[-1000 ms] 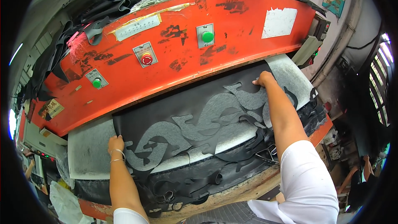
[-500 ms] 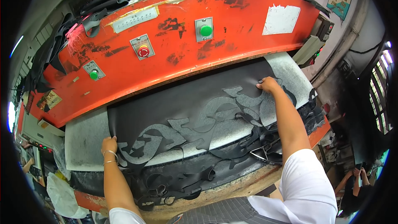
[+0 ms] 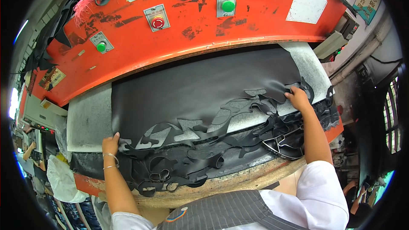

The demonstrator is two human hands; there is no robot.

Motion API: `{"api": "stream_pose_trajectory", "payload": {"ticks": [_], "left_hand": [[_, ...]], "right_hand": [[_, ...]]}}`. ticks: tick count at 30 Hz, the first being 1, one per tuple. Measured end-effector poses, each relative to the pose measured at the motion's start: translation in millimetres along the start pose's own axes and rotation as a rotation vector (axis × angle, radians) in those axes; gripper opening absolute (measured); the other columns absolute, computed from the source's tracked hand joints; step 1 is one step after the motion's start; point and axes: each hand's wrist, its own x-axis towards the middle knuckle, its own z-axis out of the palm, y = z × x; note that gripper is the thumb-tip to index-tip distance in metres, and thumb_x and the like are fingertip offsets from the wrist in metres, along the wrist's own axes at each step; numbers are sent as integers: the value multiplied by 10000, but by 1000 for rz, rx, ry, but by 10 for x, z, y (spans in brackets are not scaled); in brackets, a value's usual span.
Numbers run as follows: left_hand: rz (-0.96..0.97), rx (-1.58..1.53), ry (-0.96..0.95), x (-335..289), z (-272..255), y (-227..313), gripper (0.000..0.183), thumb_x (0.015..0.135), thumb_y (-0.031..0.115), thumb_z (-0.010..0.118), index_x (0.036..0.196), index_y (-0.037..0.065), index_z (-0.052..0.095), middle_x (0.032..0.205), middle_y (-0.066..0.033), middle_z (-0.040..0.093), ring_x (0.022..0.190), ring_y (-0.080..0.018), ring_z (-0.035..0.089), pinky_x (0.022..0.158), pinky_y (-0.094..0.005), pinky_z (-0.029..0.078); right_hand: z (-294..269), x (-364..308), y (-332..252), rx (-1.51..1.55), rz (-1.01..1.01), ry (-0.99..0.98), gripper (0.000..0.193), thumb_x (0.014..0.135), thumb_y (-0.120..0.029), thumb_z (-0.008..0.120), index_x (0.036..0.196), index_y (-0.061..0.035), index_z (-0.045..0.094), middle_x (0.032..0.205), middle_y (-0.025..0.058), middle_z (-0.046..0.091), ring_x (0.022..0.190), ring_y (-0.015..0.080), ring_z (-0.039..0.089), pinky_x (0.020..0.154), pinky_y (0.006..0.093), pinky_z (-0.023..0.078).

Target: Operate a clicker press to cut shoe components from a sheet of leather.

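A wide black sheet of leather-like material (image 3: 200, 87) lies across a pale cutting board (image 3: 89, 121) under the red press. Its near part is cut through with curved holes, and the board shows in them. My left hand (image 3: 110, 145) pinches the sheet's near left corner, thumb and fingers closed. At the right edge, my right hand (image 3: 298, 98) grips the sheet, which wrinkles at the fingertips. The ragged cut strips (image 3: 179, 162) bunch up and sag over the board's front edge. Beside them on the right lies a metal-edged cutting die (image 3: 277, 145).
The red press beam (image 3: 187, 38) spans the far side, with green buttons (image 3: 228, 6) and a red stop button (image 3: 157, 22). A white plastic bag (image 3: 64, 179) hangs at the left. Other people's arms (image 3: 30, 151) show at the far left and lower right.
Both hands have drawn the sheet toward me. The cut holes now sit nearer the front edge, more scrap bunches over it, and the uncut black area on the board looks larger.
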Motion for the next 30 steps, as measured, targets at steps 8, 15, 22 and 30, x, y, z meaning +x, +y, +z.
{"api": "stream_pose_trajectory", "payload": {"ticks": [8, 15, 22, 30], "left_hand": [[221, -69, 410, -814, -380, 826, 462, 740, 230, 757, 1115, 17, 591, 1086, -188, 604, 1033, -372, 560, 894, -442, 451], [382, -147, 2, -1333, 162, 1289, 399, 775, 362, 745, 974, 111, 507, 1427, -148, 376, 1407, -395, 223, 1042, -669, 162], [368, -119, -302, -1901, -67, 411, 376, 778, 315, 743, 1061, 113, 601, 1508, -171, 329, 1423, -318, 257, 1047, -633, 229], [616, -444, -21, -981, -635, 305, 257, 816, 234, 700, 1003, 59, 677, 1151, -142, 654, 1098, -296, 591, 973, -414, 416]], "right_hand": [[-313, -1790, 361, -154, -622, 24, 837, 629, -493, 797, 1272, -37, 515, 1234, 176, 526, 1128, 369, 491, 988, 468, 347], [-282, -2204, 722, -187, -554, -207, 805, 520, -499, 829, 1120, -9, 609, 1057, 153, 574, 1016, 349, 527, 993, 464, 347], [-362, -2312, 414, -267, -720, -24, 577, 510, -427, 831, 827, 17, 643, 843, 150, 597, 858, 342, 560, 801, 456, 413], [-984, -2707, -1074, 35, -753, 1, 706, 517, -616, 789, 779, 17, 616, 636, 111, 474, 581, 280, 487, 534, 366, 372]]}}
